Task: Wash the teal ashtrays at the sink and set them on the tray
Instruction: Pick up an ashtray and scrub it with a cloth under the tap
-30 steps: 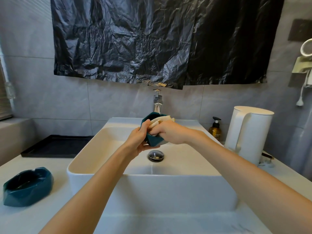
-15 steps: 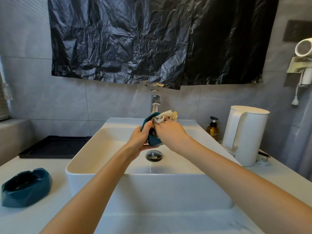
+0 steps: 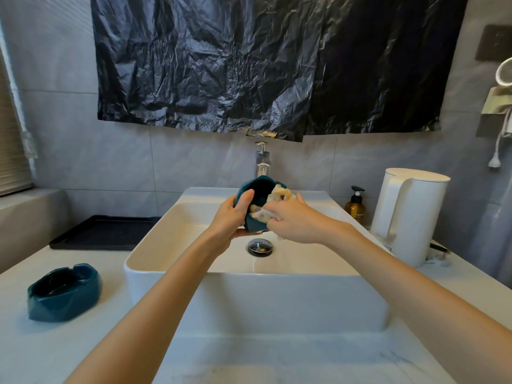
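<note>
Held ashtray (image 3: 257, 189): teal, over the sink (image 3: 171, 261) basin just in front of the faucet (image 3: 261, 162), tipped on edge with its hollow facing the viewer.
Left hand (image 3: 232, 217): grips the ashtray's left wall, thumb laid over the rim; the fingers behind are hidden.
Right hand (image 3: 293, 223): pinches a pale cloth (image 3: 278, 194) and presses it into the hollow.
Handling (judged): apparently glazed ceramic, so rigid, fairly heavy for its size and brittle. It is likely slick when wet, and a drop into the basin could chip it.
Where to hold (judged): across the thick side wall, thumb inside the rim and fingers under the base. The rim notches offer extra purchase.
Second ashtray (image 3: 63, 292): upright on the surface (image 3: 249, 356) left of the sink, not yet washed.
Tray (image 3: 105, 231): dark, at back left beside the sink, holding neither ashtray.
Change from half a second earlier: the cloth was bunched at the upper rim with the right hand covering the hollow. Now the hollow shows, the cloth sits deeper, and the right hand lies lower and further right. The second ashtray is unmoved.
</note>
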Demonstrator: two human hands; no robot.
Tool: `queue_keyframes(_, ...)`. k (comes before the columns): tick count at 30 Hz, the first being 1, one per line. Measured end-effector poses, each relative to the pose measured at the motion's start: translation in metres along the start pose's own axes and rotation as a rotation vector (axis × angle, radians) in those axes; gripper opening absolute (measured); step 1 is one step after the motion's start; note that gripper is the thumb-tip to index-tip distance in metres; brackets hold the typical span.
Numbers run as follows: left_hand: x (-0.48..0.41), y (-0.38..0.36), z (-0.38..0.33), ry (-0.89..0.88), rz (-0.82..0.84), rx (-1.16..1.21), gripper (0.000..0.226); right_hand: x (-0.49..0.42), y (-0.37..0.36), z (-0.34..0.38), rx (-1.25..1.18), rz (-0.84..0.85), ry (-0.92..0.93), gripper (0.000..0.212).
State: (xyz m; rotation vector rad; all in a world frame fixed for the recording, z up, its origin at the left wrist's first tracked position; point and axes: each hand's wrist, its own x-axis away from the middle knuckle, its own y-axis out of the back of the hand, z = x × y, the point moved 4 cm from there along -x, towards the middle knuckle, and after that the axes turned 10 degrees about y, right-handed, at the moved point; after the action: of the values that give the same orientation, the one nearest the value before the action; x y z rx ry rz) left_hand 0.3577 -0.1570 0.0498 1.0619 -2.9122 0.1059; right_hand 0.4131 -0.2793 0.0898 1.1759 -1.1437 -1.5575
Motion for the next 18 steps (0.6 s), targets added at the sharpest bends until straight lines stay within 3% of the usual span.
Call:
queue_keyframes(2, 0.018, 0.009, -0.006, 0.009, -0.015, 0.009, 0.037, 0.008, -0.003, 0.012, -0.177, -0.062, 0.077, 0.016)
queue_keyframes(7, 0.079, 0.049, -0.014, 0.009, -0.028, 0.016, 0.04, 0.021, -0.003, 0.064, -0.077, -0.22, 0.325, 0.022)
queue_keyframes(13, 0.157, 0.103, 0.009, 0.062, -0.167, -0.052, 0.044, 0.044, -0.033, 0.136, -0.114, -0.198, 0.49, 0.022)
queue_keyframes(18, 0.209, 0.144, 0.047, 0.107, -0.284, -0.213, 0.028, 0.059, -0.076, 0.184, -0.153, -0.128, 0.635, 0.026)
